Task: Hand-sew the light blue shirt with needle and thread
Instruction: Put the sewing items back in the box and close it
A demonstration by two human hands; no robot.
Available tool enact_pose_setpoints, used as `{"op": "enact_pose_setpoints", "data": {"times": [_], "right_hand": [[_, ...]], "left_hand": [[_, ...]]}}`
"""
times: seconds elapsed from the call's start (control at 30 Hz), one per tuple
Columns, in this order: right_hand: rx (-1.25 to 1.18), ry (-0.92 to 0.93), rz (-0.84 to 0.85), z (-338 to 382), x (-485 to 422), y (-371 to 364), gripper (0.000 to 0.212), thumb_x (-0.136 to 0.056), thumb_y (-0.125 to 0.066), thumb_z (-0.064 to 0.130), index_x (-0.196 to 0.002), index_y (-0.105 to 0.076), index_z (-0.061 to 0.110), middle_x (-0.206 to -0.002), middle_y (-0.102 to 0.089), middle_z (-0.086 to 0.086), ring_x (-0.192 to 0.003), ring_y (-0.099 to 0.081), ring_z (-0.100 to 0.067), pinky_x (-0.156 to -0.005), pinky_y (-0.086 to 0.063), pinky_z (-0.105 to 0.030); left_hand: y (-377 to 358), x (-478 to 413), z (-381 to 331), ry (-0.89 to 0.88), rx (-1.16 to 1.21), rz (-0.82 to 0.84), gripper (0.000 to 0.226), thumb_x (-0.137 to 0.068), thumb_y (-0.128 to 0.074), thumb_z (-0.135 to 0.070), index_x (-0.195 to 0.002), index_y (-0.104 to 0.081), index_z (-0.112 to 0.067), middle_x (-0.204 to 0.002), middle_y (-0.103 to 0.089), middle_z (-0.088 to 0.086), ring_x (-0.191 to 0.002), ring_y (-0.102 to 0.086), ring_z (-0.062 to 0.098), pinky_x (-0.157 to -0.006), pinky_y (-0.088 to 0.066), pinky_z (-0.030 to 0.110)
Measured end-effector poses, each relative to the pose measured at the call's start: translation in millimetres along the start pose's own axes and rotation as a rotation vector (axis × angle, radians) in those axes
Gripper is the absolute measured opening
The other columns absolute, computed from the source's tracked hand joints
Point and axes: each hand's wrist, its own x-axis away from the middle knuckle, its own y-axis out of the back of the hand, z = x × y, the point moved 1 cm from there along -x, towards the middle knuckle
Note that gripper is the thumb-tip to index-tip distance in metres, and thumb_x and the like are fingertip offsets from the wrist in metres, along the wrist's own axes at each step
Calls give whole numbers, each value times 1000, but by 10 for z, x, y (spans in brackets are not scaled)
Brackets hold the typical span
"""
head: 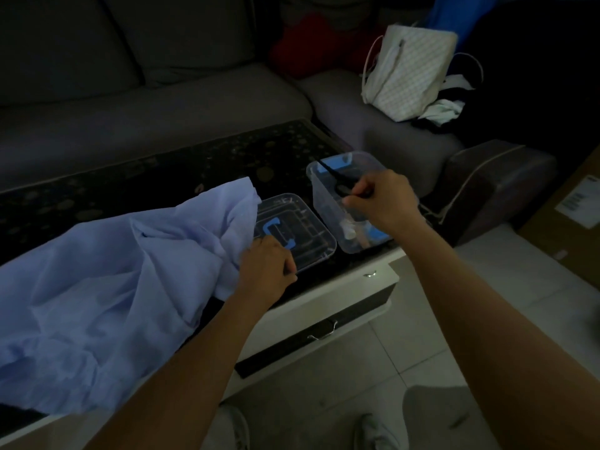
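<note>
In the head view, the light blue shirt (113,271) lies rumpled across the dark coffee table (162,170), spilling over its near edge at 9 o'clock from the sewing kit. Your left hand (264,267) sits curled at the shirt's right edge, touching the clear lid (311,235). I cannot tell whether it pinches cloth or anything else. At 2 o'clock from it, your right hand (384,199) grips the handles of black scissors (329,173) over the open clear plastic box (324,203), with the blades pointing to 10 o'clock. No needle or thread shows, so this looks like tool handling, not stitching. Next you likely need the needle and thread in hand and the seam spread flat.
</note>
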Motion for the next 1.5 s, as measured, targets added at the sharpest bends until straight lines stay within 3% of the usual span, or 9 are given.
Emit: {"op": "enact_pose_setpoints", "data": {"times": [0.13, 0.33, 0.53, 0.77, 0.87, 1.07, 1.27, 1.37, 1.5], "right_hand": [[64, -71, -66, -224, 58, 6, 11, -84, -73, 19, -82, -69, 9, -76, -62, 1, -68, -52, -8, -66, -39, -23], [207, -69, 133, -314, -10, -54, 28, -94, -57, 22, -82, -74, 4, -79, -71, -10, -75, -66, -23, -66, -49, -29], [162, -23, 146, -250, 60, -36, 25, -96, -52, 22, -109, -71, 11, -105, -70, -11, -95, -65, -26, -76, -45, -27], [-351, -35, 122, -109, 63, -108, 50, -94, -60, 24, -141, -43, 14, -135, -51, -3, -119, -53, -18, -95, -42, -28], [-631, -120, 145, -31, 60, -166, 65, -85, -63, 49, -138, -42, 16, -125, -56, -1, -107, -57, -16, -93, -49, -37], [-948, -214, 29, -6, 56, -118, 32, -96, -56, 36, -106, -57, 6, -70, -65, 0, -52, -52, -7, -52, -47, -23], [-992, -329, -107, -265, 14, -17, 38, -104, -39, 28, -99, -57, -5, -57, -62, 1, -38, -46, -3, -40, -39, -18], [-1063, -359, -162, -383, -7, 54, 47, -104, -39, 30, -125, -46, -11, -70, -66, -2, -47, -51, -6, -42, -42, -18], [-920, -303, -144, -520, -65, 55, 34, -101, -45, 26, -113, -52, -6, -75, -57, -9, -46, -53, -3, -43, -41, -19]], "left_hand": [[-51, -70, -33, 1, 0, -85, 13, -87, -61, -25, -89, -65, -13, -102, -60, 3, -87, -54, 12, -73, -46, 23], [246, -149, -161, 7, 74, -443, 6, -86, -55, -3, -91, -57, -2, -95, -57, 19, -88, -55, 36, -76, -48, 49], [545, -154, -96, 235, 347, -650, 9, -98, -46, -13, -91, -48, -9, -83, -53, 9, -71, -53, 21, -65, -40, 30], [822, -171, -128, 347, 961, -901, 12, -101, -32, -15, -92, -40, -17, -91, -57, -6, -76, -59, 14, -77, -51, 38], [897, -211, -115, 478, 1241, -943, 19, -103, -30, -16, -87, -39, -22, -86, -58, -1, -55, -56, 4, -54, -49, 25], [809, -210, -63, 633, 1394, -638, 20, -102, -41, -22, -96, -52, -6, -74, -59, 4, -38, -49, 6, -41, -40, 16], [750, -302, -209, 505, 2000, -121, 50, -97, -43, -46, -129, -50, -8, -120, -60, 17, -105, -64, 27, -88, -53, 34], [709, -359, -470, 471, 1674, 113, 50, -95, -52, -39, -134, -45, -9, -124, -57, 16, -113, -59, 30, -94, -50, 39], [531, -428, -775, 424, 1279, 296, 44, -89, -61, -43, -126, -54, -20, -115, -65, 7, -101, -65, 21, -81, -56, 32]]}}
